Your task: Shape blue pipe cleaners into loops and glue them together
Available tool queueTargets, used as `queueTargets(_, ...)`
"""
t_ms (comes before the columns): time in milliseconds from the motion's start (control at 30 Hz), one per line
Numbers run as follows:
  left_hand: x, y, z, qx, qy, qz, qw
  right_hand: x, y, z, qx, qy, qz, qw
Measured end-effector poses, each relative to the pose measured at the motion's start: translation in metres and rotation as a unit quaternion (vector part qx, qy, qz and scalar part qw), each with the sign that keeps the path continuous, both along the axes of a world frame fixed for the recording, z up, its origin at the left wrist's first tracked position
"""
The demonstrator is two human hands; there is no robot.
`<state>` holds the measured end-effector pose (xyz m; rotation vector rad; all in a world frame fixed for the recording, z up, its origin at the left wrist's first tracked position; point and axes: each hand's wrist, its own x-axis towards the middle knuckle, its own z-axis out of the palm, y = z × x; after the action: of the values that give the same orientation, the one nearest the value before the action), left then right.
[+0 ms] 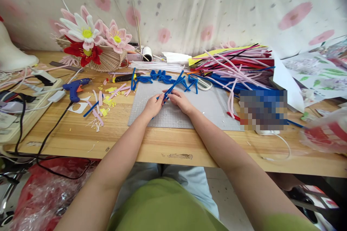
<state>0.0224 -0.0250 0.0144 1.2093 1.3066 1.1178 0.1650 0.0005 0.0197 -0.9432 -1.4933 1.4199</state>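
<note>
My left hand [153, 105] and my right hand [180, 100] meet over a grey cutting mat [206, 110] and both pinch a bundle of blue pipe cleaners [173, 85]. The stems slant up and away to the right from my fingertips. Just beyond them, several bent blue pipe-cleaner pieces [159, 77] lie in a row along the mat's far edge.
A big heap of mixed-colour pipe cleaners [235, 66] fills the right back. A blue glue gun [74, 87], cables and a power strip [16, 115] sit left. Pink and yellow scraps [105, 101] litter the wood. Handmade flowers in a basket [92, 41] stand at the back.
</note>
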Motion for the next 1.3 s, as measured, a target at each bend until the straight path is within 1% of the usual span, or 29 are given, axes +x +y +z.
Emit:
queueTargets(100,-0.002,0.001,-0.001,0.027,0.052,-0.062,0.996,0.002,0.001,0.0,-0.025,0.04,-0.033,0.998)
queueTargets(133,-0.003,0.002,-0.001,0.031,0.064,-0.069,0.995,0.002,0.003,-0.001,-0.034,0.054,-0.049,0.997)
queueTargets(233,-0.006,0.001,0.002,0.04,0.092,-0.06,0.993,0.004,0.009,-0.005,-0.054,0.099,-0.113,0.987)
queueTargets(300,-0.007,0.001,0.004,0.029,0.1,-0.047,0.993,0.007,0.014,-0.006,-0.06,0.118,-0.162,0.978)
queueTargets(400,-0.007,-0.001,0.007,0.006,0.093,-0.059,0.994,0.009,0.018,-0.006,-0.072,0.13,-0.205,0.967)
queueTargets(533,-0.008,-0.001,0.01,0.002,0.073,-0.107,0.992,0.012,0.018,-0.005,-0.072,0.141,-0.222,0.962)
queueTargets(633,-0.009,-0.002,0.013,-0.02,0.039,-0.108,0.993,0.013,0.018,-0.006,-0.05,0.124,-0.236,0.962)
queueTargets(733,-0.007,-0.003,0.014,-0.034,-0.002,-0.09,0.995,0.012,0.017,-0.005,-0.014,0.082,-0.227,0.97)
queueTargets(800,-0.005,-0.002,0.012,-0.028,0.0,-0.09,0.996,0.007,0.014,-0.004,0.013,0.051,-0.197,0.979)
queueTargets(900,-0.002,0.001,0.006,0.007,0.024,-0.111,0.994,-0.003,0.009,0.0,0.061,0.012,-0.141,0.988)
queueTargets(967,-0.001,0.003,0.003,0.04,0.025,-0.125,0.991,-0.009,0.007,0.002,0.079,-0.003,-0.111,0.991)
queueTargets(1033,0.001,0.003,0.001,0.064,0.034,-0.121,0.99,-0.013,0.005,0.003,0.078,-0.004,-0.104,0.992)
queueTargets(1167,0.008,0.0,0.001,0.098,0.09,-0.103,0.986,-0.015,0.003,0.007,0.06,0.034,-0.134,0.989)
queueTargets(1233,0.013,0.0,0.002,0.103,0.08,-0.11,0.985,-0.015,0.002,0.008,0.04,0.053,-0.126,0.99)
queueTargets(1300,0.019,0.001,0.002,0.095,0.033,-0.112,0.989,-0.016,0.0,0.009,0.002,0.06,-0.091,0.994)
